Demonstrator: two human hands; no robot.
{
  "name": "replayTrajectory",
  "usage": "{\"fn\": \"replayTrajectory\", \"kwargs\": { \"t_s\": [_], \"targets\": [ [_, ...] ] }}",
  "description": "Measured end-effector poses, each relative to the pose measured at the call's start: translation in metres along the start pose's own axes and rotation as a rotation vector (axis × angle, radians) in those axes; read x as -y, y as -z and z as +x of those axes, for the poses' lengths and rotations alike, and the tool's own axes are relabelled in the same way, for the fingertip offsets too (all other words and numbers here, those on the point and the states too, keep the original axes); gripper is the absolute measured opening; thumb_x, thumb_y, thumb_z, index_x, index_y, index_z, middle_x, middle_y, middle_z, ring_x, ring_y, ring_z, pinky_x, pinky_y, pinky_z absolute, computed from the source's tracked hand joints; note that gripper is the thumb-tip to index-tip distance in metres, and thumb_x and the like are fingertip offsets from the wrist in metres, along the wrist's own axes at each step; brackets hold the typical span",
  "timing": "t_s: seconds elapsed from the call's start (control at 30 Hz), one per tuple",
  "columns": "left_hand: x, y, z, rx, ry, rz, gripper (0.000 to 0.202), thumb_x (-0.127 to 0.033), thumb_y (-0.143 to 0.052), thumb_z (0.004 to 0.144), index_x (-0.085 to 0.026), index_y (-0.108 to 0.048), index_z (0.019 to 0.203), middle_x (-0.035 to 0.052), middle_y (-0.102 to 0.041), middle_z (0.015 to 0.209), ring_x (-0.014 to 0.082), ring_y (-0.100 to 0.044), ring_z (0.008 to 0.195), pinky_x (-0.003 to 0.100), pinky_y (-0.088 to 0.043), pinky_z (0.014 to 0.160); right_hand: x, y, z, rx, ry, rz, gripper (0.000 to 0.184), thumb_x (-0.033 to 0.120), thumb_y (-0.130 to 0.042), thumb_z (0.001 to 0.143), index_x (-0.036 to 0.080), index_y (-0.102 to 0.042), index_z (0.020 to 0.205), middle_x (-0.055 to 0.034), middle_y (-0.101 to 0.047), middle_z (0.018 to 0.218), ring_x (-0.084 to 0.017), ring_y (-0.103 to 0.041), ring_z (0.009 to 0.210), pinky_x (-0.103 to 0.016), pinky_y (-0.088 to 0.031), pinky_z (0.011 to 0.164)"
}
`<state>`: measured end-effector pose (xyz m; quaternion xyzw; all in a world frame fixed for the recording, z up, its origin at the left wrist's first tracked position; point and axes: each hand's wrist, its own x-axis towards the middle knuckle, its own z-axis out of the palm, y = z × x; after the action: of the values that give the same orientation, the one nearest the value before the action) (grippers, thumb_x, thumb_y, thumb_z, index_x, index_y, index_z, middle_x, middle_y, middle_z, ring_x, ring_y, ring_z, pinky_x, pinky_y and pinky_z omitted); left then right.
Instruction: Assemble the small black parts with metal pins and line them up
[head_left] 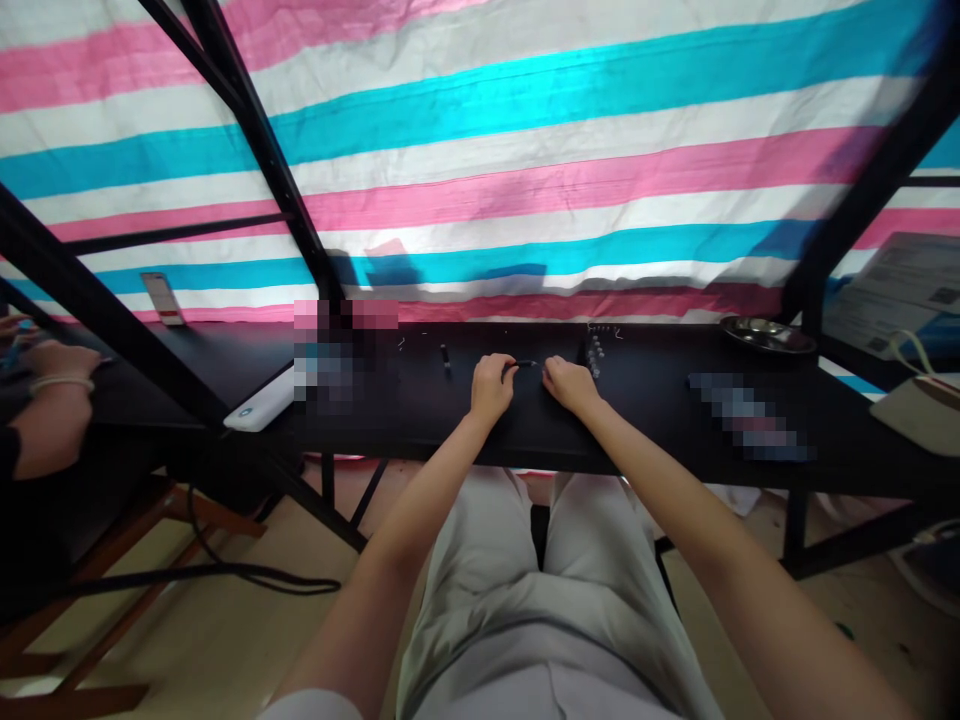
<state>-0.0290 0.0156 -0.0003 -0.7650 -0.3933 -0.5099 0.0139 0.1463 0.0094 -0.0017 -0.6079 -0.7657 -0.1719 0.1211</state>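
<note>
Between thumb and fingers, my left hand (pixel 491 388) pinches a slim dark pen-like tool (pixel 525 364) that points to the right. Just past its tip, my right hand (pixel 570 384) is closed with its fingertips together; whatever they hold is too small to make out. Beside the right hand, a row of small clear bead-like pieces (pixel 596 355) lies on the black table (pixel 390 415). A short dark cylinder with a pale band (pixel 445 357) sits to the left of my left hand.
A round metal dish (pixel 769 336) sits at the right back, with a pale bag (pixel 919 408) beyond. On the left are a white case (pixel 264 400), a leaning phone-like slab (pixel 163 299) and another person's hand (pixel 64 365). Black frame posts (pixel 262 150) slant beside the table; striped sheeting hangs behind.
</note>
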Motion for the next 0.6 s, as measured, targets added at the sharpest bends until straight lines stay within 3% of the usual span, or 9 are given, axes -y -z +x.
{"fn": "replayTrajectory", "kwargs": {
  "t_s": [0.6],
  "targets": [
    [-0.0026,-0.0011,-0.0009,0.075,-0.067,0.002,0.008,-0.022,-0.053,0.084,-0.017,-0.059,0.089,0.0041,-0.064,0.086,0.0167,-0.055,0.083,0.032,-0.043,0.078,-0.0007,0.0015,-0.0042,-0.045,0.067,0.022,0.024,0.025,-0.035,0.09,0.014,-0.055,0.096,-0.0105,-0.06,0.094,-0.017,-0.055,0.075,-0.028,-0.022,0.053]
  ]
}}
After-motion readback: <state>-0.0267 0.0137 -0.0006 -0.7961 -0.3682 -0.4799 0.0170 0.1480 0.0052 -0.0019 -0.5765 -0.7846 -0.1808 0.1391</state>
